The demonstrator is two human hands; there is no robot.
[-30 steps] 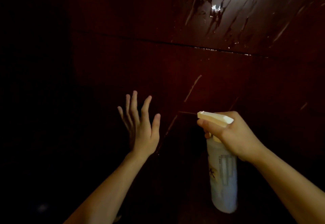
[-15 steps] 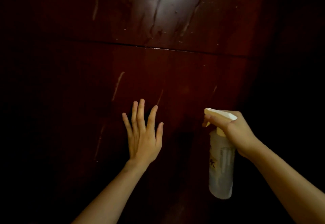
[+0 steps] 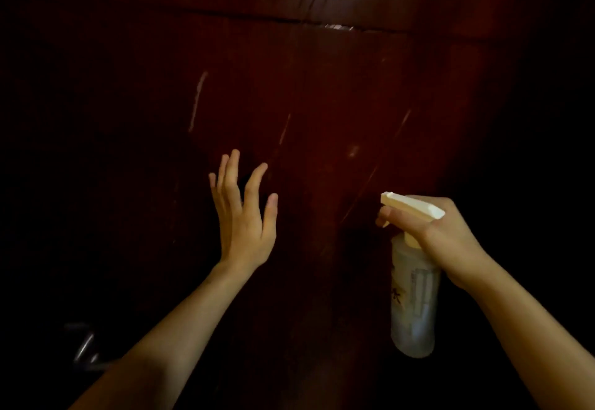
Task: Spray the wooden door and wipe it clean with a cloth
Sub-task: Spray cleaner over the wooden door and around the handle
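Observation:
A dark red wooden door (image 3: 322, 93) fills the view, with wet streaks running down from a bright glare at the top and a horizontal panel seam below it. My left hand (image 3: 244, 216) is raised in front of the door, fingers spread, holding nothing. My right hand (image 3: 447, 239) grips a translucent spray bottle (image 3: 413, 300) by its cream trigger head, nozzle pointing left at the door, index finger on the trigger. No cloth is visible.
A dim metallic object (image 3: 85, 348), perhaps a handle, shows at the lower left. Everything beyond the lit door panel on both sides is black.
The view has drifted across the door, so the seam and glare have shifted. My left hand has tilted slightly, and the bottle stays in my right hand at about the same height.

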